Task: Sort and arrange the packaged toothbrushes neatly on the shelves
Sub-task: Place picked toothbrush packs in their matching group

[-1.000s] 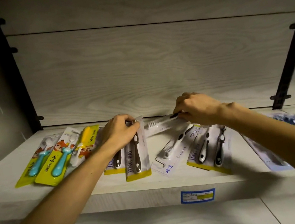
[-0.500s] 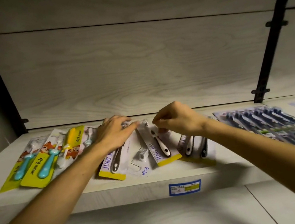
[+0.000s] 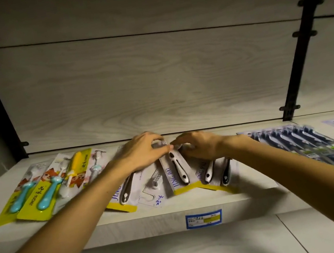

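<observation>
Shelf [image 3: 133, 219]: pale wood, price tag [image 3: 204, 219] on front edge.

Centre: loose fan of "JING PAI" packs, yellow-edged, overlapping and skewed. Middle pack [image 3: 175, 174] on top, one black-and-white brush inside. Clear pack [image 3: 153, 184] partly tucked beneath. Left pack [image 3: 121, 195] and right pack [image 3: 216, 173] angled outward.

Left hand [image 3: 141, 153]: fingers curled, pinching top end of middle pack. Right hand [image 3: 200, 145]: fingers bent, touching same top end from the other side; whether pinched, cannot tell.

Far left: children's packs [image 3: 39, 193], yellow cards, teal handles, roughly aligned. Right: dark packs [image 3: 312, 143] in a tidy overlapping row.

Handling, judged: light, thin card with glossy plastic blister; likely slippery, inclined to slide over neighbours. Card bendable, blister stiffer. Best taken at top end or side edges, thumb over, fingers under. Fan not yet squared.
</observation>
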`<action>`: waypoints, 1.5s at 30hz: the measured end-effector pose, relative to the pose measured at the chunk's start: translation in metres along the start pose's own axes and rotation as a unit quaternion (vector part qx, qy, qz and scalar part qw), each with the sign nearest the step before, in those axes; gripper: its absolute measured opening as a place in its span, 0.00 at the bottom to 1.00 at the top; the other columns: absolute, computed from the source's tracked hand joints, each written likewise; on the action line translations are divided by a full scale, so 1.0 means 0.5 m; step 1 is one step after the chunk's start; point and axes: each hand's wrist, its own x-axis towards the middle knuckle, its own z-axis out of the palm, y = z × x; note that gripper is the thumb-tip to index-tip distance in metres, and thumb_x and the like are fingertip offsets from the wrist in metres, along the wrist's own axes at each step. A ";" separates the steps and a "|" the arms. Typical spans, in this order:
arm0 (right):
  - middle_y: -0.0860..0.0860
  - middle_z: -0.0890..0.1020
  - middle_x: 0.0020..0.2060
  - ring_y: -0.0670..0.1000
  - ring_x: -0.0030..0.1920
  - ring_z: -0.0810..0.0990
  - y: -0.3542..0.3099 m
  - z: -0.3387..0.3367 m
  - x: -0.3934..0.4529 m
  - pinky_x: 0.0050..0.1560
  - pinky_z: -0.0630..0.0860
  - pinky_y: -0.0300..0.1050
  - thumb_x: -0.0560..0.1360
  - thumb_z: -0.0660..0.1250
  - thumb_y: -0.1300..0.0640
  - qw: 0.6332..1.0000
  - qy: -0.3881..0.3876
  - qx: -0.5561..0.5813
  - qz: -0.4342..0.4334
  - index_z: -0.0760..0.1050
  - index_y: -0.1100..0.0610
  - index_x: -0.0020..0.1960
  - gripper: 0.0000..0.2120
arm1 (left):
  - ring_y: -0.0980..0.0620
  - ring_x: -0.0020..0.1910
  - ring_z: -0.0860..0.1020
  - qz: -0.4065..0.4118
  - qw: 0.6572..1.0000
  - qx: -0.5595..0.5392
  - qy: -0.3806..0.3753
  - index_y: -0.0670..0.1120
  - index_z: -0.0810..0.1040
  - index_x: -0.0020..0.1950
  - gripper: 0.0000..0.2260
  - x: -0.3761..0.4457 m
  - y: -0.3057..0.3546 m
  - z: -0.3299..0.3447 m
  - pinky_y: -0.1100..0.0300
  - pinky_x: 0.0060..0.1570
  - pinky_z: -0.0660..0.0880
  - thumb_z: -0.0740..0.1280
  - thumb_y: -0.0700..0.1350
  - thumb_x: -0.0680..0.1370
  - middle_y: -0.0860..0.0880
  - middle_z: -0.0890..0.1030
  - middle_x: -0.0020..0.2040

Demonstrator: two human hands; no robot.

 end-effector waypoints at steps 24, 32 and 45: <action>0.53 0.83 0.58 0.55 0.60 0.79 0.088 -0.118 -0.060 0.57 0.77 0.53 0.78 0.67 0.47 0.972 0.142 -0.174 -0.063 0.83 0.57 0.56 0.15 | 0.45 0.58 0.81 -0.079 0.921 -0.351 0.146 0.40 0.81 0.56 0.08 0.030 -0.025 -0.002 0.55 0.64 0.74 0.65 0.34 0.80 0.40 0.83 0.56; 0.48 0.86 0.44 0.51 0.42 0.83 0.085 -0.115 -0.148 0.45 0.78 0.51 0.77 0.70 0.48 0.983 0.138 -0.121 0.003 0.83 0.53 0.51 0.09 | 0.56 0.56 0.80 -0.068 0.964 -0.248 0.062 0.55 0.82 0.56 0.24 0.019 -0.001 0.027 0.53 0.62 0.76 0.62 0.70 0.72 0.57 0.84 0.54; 0.47 0.84 0.54 0.51 0.48 0.82 0.039 -0.058 -0.164 0.51 0.80 0.52 0.76 0.69 0.45 0.989 0.122 -0.055 0.062 0.78 0.51 0.62 0.17 | 0.53 0.64 0.77 -0.005 0.994 -0.106 0.005 0.52 0.73 0.71 0.31 0.000 0.035 0.017 0.51 0.63 0.75 0.71 0.65 0.72 0.53 0.77 0.68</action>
